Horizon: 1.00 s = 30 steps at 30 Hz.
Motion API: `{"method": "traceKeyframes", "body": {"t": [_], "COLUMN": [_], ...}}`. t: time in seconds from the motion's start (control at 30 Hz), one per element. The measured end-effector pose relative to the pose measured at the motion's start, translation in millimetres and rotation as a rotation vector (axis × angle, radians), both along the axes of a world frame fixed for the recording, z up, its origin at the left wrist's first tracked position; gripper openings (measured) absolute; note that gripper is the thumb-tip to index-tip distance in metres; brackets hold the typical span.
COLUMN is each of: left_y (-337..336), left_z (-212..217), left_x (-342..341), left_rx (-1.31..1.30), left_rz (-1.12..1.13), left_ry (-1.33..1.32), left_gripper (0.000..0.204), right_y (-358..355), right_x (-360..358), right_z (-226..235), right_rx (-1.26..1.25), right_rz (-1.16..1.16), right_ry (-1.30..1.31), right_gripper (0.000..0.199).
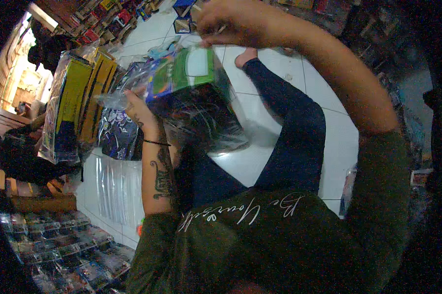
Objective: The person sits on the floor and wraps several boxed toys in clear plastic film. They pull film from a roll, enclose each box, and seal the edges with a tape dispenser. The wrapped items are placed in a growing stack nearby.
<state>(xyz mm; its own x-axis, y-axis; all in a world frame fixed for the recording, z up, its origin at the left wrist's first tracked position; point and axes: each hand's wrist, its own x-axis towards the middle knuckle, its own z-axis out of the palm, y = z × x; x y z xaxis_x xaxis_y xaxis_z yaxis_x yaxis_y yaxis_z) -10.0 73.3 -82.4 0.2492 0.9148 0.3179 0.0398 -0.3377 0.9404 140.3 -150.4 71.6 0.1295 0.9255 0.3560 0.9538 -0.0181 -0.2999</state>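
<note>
A box with a bright green and blue top and dark sides (191, 68) is inside a clear plastic bag (221, 132), tilted above the floor between my legs. On the box's left side, my left hand (136, 109) grips the loose plastic of the bag; some fingers are hidden behind it. Raised over the box's far edge, my right hand (226, 24) has its fingers curled together. A small pale bit shows at those fingers, too blurred to name.
Yellow boxes wrapped in plastic (74, 93) stand at the left, beside a dark patterned package (119, 134). Flat clear plastic sleeves (115, 188) lie on the white tiles. Several wrapped packs (69, 245) fill the lower left. A small blue box (183, 24) stands at the far side.
</note>
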Motion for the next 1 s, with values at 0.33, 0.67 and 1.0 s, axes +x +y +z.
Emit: {"method": "traceKeyframes", "body": {"t": [0.33, 0.67, 1.0], "left_y": [78, -50, -152], "left_z": [-72, -21, 9], "left_x": [-58, -52, -55], "left_rx": [-0.705, -0.163, 0.363], "left_rz": [-0.201, -0.138, -0.331], "left_ry": [-0.291, -0.431, -0.215], "left_gripper": [0.052, 0.053, 0.047], "right_y": [-2, -6, -55], "right_x": [-82, -64, -10], "right_z": [-216, -163, -3], "right_rx": [0.211, 0.519, 0.193], "right_rz": [-0.548, 0.133, -0.501], "right_ry": [0.710, 1.072, 0.143], "right_gripper": [0.064, 0.074, 0.047]}}
